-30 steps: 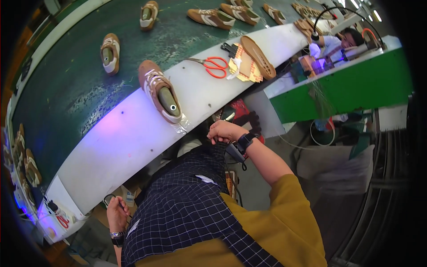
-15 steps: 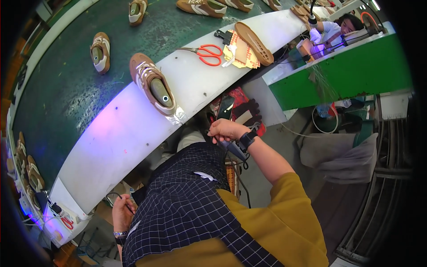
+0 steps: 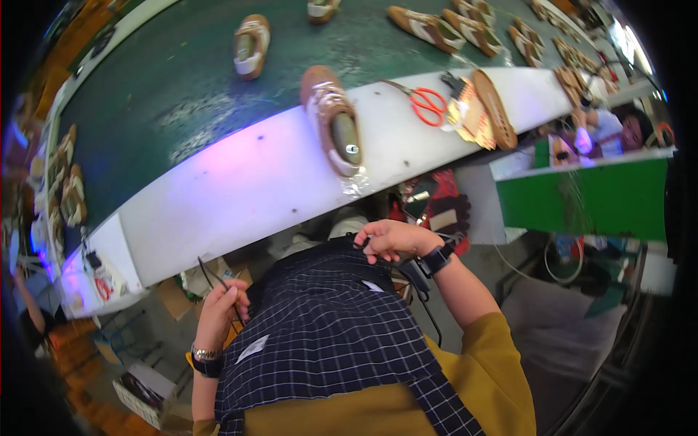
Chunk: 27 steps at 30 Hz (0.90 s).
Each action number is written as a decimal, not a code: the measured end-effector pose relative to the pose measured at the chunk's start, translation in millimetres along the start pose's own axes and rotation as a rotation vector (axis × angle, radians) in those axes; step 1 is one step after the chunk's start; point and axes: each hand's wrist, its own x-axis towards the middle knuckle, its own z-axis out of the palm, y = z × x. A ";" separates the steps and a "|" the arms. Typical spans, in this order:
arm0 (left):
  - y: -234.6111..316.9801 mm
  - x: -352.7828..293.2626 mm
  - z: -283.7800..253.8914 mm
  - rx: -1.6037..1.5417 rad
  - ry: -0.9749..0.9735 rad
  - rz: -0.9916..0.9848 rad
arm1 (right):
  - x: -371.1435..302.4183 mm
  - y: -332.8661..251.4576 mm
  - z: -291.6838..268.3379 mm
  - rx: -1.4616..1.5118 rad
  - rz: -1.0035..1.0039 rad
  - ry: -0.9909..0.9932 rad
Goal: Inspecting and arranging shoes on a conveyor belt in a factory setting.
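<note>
My left hand point(image 3: 218, 309) is beside my dark checked apron point(image 3: 327, 327), its fingers closed round a thin black cord point(image 3: 211, 272). Above my lap, in front of the bench edge, my right hand point(image 3: 396, 240) has bent fingers pinched together; a small dark bit shows at the fingertips, too small to name. Under that wrist hangs a grey box-like piece point(image 3: 414, 275) with a black cable. A brown and white sneaker point(image 3: 334, 123), with an olive-coloured form inside, rests on the white bench top point(image 3: 211, 182), its heel toward me.
Right of the sneaker lie red-handled scissors point(image 3: 425, 105), patterned paper pieces point(image 3: 472, 120) and a brown sole point(image 3: 496, 109). More sneakers point(image 3: 252, 47) stand on the green surface point(image 3: 182, 102) beyond. A co-worker point(image 3: 614, 134) is at the far right, behind a green panel point(image 3: 582, 214).
The view has turned, so the bench and sneakers appear farther right. My left hand has risen with the cord. My right hand stays near my lap, its fingers slightly more spread.
</note>
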 end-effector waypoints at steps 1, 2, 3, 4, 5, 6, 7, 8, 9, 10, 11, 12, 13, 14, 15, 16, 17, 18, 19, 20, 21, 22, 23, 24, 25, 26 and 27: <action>2.4 2.2 -0.1 0.021 -0.009 0.044 | 0.6 -5.6 4.5 0.029 -0.006 -0.024; 5.9 4.7 -0.3 0.044 -0.018 0.087 | 1.2 -12.1 9.7 0.058 -0.012 -0.047; 11.0 7.6 2.9 0.065 -0.022 0.101 | 3.1 -17.7 14.1 0.064 -0.018 -0.064; 15.6 10.8 5.4 0.088 -0.028 0.114 | 5.5 -23.0 18.9 0.070 -0.030 -0.074; 17.1 14.9 3.7 0.143 -0.054 0.092 | 7.8 -28.4 23.2 0.054 -0.037 -0.097; 15.0 19.8 2.7 0.140 -0.084 0.106 | 11.6 -33.7 27.7 0.036 -0.043 -0.118; 13.3 24.6 3.9 0.144 -0.102 0.123 | 13.5 -38.4 32.4 0.016 -0.034 -0.131; 11.4 28.6 4.9 0.149 -0.122 0.139 | 17.8 -41.8 37.7 0.002 -0.034 -0.149; 7.7 33.9 6.3 0.142 -0.107 0.149 | 20.9 -43.6 41.4 -0.004 -0.021 -0.159; 5.5 39.8 8.2 0.112 -0.120 0.108 | 22.7 -46.1 44.0 -0.011 -0.009 -0.164; 4.5 42.4 12.0 0.082 -0.133 0.067 | 25.8 -45.3 44.6 -0.047 -0.005 -0.176; 5.1 44.9 18.2 0.079 -0.125 0.075 | 28.1 -44.1 44.7 -0.056 -0.006 -0.184; 5.4 46.7 24.7 0.106 -0.116 0.052 | 30.0 -42.9 45.9 -0.060 -0.010 -0.190; 6.1 48.4 30.4 0.132 -0.107 0.028 | 31.8 -41.5 46.0 -0.064 -0.014 -0.196; 8.7 50.3 35.2 0.183 -0.139 0.001 | 30.5 -38.4 45.3 -0.067 -0.012 -0.198; 11.3 51.7 37.8 0.182 -0.145 0.002 | 31.1 -37.9 46.2 -0.067 -0.011 -0.192; 13.8 53.3 40.0 0.235 -0.215 -0.006 | 30.9 -37.4 46.8 -0.082 -0.019 -0.190; 14.8 55.9 43.5 0.291 -0.286 -0.017 | 28.7 -35.2 45.0 -0.093 -0.028 -0.187; 13.6 60.4 43.9 0.330 -0.347 0.004 | 27.8 -34.7 45.1 -0.086 -0.029 -0.174; 14.4 61.7 45.0 0.334 -0.364 0.002 | 29.1 -36.4 47.7 -0.115 -0.018 -0.178; 16.3 64.4 48.0 0.373 -0.389 0.032 | 29.0 -38.4 48.7 -0.141 -0.006 -0.174; 16.6 67.2 50.8 0.412 -0.414 0.063 | 29.7 -39.2 49.5 -0.163 -0.021 -0.185; 14.6 71.9 52.2 0.405 -0.442 0.070 | 31.8 -39.9 50.0 -0.159 -0.032 -0.205; 14.1 75.8 53.6 0.411 -0.477 0.067 | 33.1 -41.3 50.6 -0.155 -0.041 -0.221; 13.8 79.8 54.8 0.429 -0.512 0.060 | 33.3 -44.0 51.8 -0.157 -0.053 -0.232; 13.3 83.8 56.7 0.447 -0.547 0.052 | 33.0 -46.2 52.5 -0.160 -0.064 -0.243; 12.4 87.1 58.2 0.458 -0.570 0.037 | 35.6 -45.1 51.7 -0.152 -0.071 -0.249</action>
